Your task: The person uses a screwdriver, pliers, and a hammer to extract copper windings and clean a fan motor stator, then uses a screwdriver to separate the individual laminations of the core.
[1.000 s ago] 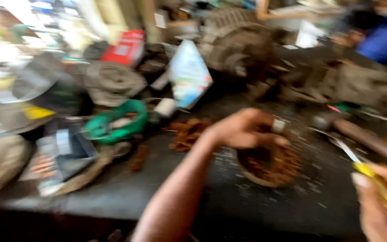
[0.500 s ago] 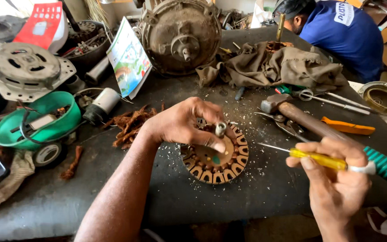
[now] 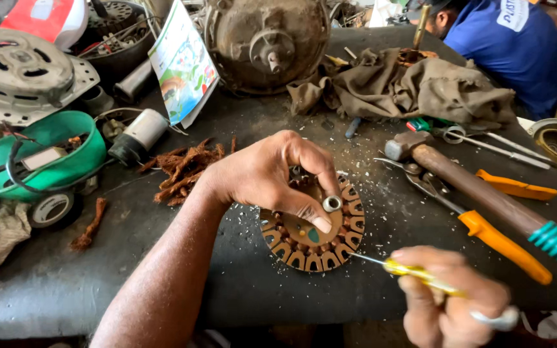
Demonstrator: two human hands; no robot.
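hammer (image 3: 459, 183) | orange-handled pliers (image 3: 485, 232) | green bowl (image 3: 40, 154) | rag (image 3: 420, 90) | big motor housing (image 3: 269, 42)

A stator disc (image 3: 314, 235) lies on the worktop (image 3: 227, 290); hammer (image 3: 472, 193) and pliers (image 3: 465, 219) to its right, motor housing (image 3: 265, 42) behind, bowl (image 3: 40, 154) at left.

1. A printed card or leaflet (image 3: 183, 63) leans tilted at the back of your bench, left of the big round motor housing (image 3: 267, 40). It is rectangular, white-edged, with green, blue and orange picture patches.
2. A red and white package (image 3: 41, 19) sits in the far left corner, cut off by the frame's top edge.
3. A white patch label (image 3: 516, 13) shows on the blue shirt of the person at top right.
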